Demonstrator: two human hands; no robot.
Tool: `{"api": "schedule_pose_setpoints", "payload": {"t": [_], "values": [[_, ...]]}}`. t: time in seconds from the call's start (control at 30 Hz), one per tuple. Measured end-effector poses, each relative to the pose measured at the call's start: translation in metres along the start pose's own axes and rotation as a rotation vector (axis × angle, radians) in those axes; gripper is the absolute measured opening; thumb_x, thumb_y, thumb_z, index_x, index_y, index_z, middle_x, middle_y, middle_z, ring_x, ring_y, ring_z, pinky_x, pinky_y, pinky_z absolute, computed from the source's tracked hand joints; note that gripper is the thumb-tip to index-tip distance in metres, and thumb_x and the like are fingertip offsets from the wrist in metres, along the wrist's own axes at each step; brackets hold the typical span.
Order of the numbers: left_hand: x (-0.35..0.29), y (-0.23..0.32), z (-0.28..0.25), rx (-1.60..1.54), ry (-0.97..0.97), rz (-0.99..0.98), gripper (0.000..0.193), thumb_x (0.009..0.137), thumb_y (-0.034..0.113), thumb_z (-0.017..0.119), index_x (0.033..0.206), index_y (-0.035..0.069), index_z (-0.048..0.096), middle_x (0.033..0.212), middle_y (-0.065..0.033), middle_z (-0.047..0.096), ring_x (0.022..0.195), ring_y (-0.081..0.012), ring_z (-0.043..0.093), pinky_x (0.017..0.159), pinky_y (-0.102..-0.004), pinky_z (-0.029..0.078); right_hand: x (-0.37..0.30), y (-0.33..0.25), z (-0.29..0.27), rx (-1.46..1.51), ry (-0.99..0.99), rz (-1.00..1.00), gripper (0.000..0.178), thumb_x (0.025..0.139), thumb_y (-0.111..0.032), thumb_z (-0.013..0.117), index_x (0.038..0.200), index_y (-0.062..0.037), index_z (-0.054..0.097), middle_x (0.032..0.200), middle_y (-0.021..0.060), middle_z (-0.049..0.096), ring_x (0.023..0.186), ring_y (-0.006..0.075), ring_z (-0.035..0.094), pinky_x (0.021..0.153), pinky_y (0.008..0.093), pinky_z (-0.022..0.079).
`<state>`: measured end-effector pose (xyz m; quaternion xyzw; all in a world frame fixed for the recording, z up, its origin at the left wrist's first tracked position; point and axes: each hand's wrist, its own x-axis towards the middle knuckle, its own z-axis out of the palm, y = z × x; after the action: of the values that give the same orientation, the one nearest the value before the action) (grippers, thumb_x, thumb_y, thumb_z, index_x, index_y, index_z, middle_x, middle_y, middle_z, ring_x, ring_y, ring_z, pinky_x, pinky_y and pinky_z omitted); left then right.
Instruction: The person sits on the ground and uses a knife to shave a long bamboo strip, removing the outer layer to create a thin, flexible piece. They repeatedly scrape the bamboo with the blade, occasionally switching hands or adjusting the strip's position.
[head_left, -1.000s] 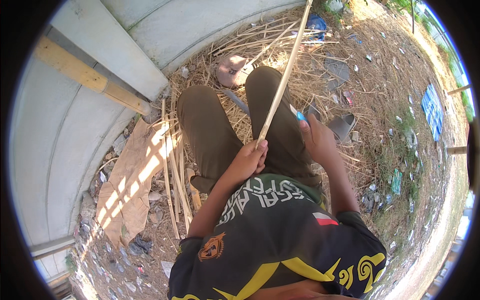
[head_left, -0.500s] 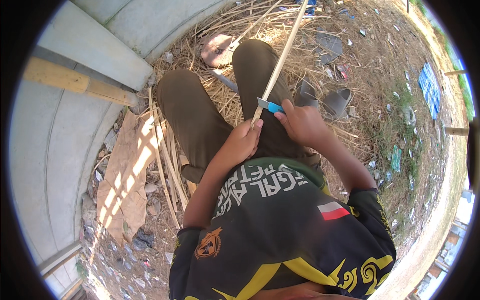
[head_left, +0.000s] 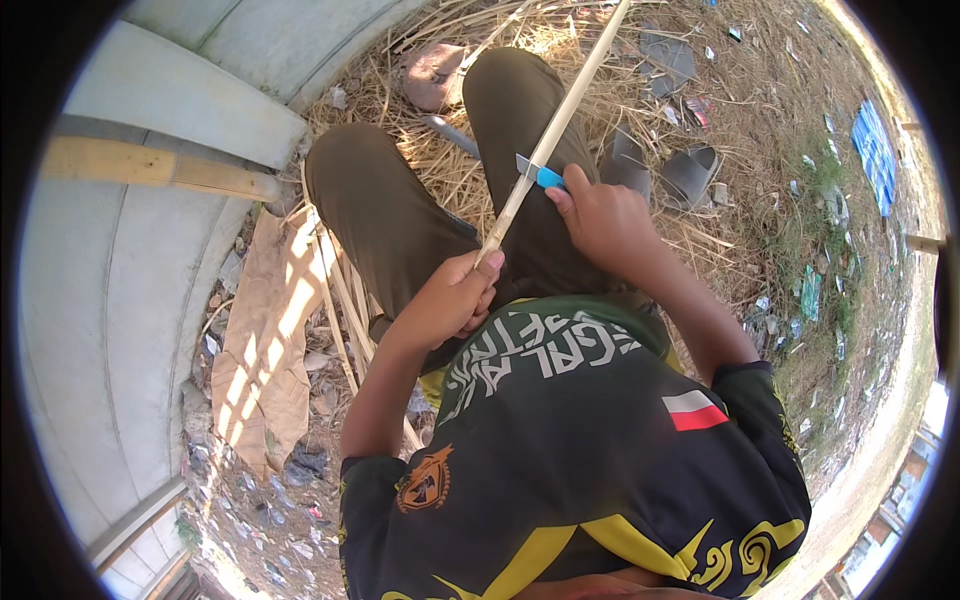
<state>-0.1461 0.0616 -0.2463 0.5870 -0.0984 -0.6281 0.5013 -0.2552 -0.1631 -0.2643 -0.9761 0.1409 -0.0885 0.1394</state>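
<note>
Blue knife (head_left: 549,178) fills curled right fingers (head_left: 578,181); left fingers (head_left: 484,294) pinch strip (head_left: 562,118).

This is an outdoor yard, sunlit and rough. Pale wall panels (head_left: 75,330) border the left edge of the earthen ground (head_left: 765,175), with a bamboo pole (head_left: 130,168) against them. Straw-like shavings (head_left: 455,185) cover the ground's far edge near the wall; scattered litter, green grass (head_left: 790,240) and a blue-striped sheet (head_left: 875,160) lie towards the right.

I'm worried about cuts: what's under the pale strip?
A brown trouser leg and, farther out, shavings show below the strip. What lies directly under is covered; the left hand hides its lower end.
</note>
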Motion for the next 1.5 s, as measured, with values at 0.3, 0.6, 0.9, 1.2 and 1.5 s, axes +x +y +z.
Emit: {"api": "schedule_pose_setpoints", "payload": {"t": [0.3,0.6,0.9,1.2,1.5], "values": [[-0.065,-0.03,0.002,0.15,0.19,-0.041,0.042,0.108,0.045,0.049,0.083,0.012,0.045,0.06,0.0059,0.037,0.045,-0.0042,0.03,0.04,-0.0222,0.025,0.001,0.005,-0.001,0.106,0.048,0.129,0.036,0.106,-0.043,0.048,0.095,-0.0081,0.05,0.059,0.0162,0.061,0.056,0.0402,0.064,0.049,0.051,0.05],[-0.168,-0.06,-0.001,0.354,0.317,-0.189,0.045,0.107,0.046,0.05,0.089,0.005,0.056,0.063,0.0046,0.044,0.055,-0.0054,0.04,0.051,-0.0246,0.033,0.0,0.012,0.004,0.158,0.123,0.322,0.037,0.107,-0.042,0.044,0.095,-0.0076,0.051,0.06,0.0181,0.062,0.056,0.0437,0.063,0.049,0.0534,0.049],[-0.232,-0.085,-0.041,0.51,0.324,-0.25,0.041,0.106,0.039,0.053,0.092,0.001,0.06,0.056,0.0026,0.046,0.049,-0.0079,0.041,0.048,-0.0287,0.034,-0.009,0.021,0.007,0.114,0.27,0.46,0.039,0.108,-0.041,0.041,0.094,-0.0067,0.051,0.061,0.0206,0.062,0.059,0.0474,0.063,0.054,0.0583,0.049],[-0.26,-0.081,-0.081,0.477,0.256,-0.306,0.031,0.105,0.029,0.057,0.095,0.0,0.062,0.056,0.0008,0.047,0.05,-0.0078,0.043,0.048,-0.0287,0.034,-0.028,0.048,-0.002,0.34,0.296,0.575,0.046,0.11,-0.042,0.038,0.092,-0.0015,0.051,0.07,0.0256,0.061,0.069,0.0498,0.062,0.063,0.0554,0.046],[-0.098,-0.029,0.005,1.027,0.443,0.168,0.025,0.104,0.023,0.053,0.094,0.0,0.056,0.065,-0.0232,0.058,0.062,-0.0462,0.057,0.055,-0.0498,0.04,-0.032,0.04,-0.017,0.318,0.148,0.41,0.043,0.11,-0.042,0.037,0.096,-0.0032,0.05,0.066,0.0242,0.059,0.066,0.0489,0.059,0.06,0.0571,0.043]]}}
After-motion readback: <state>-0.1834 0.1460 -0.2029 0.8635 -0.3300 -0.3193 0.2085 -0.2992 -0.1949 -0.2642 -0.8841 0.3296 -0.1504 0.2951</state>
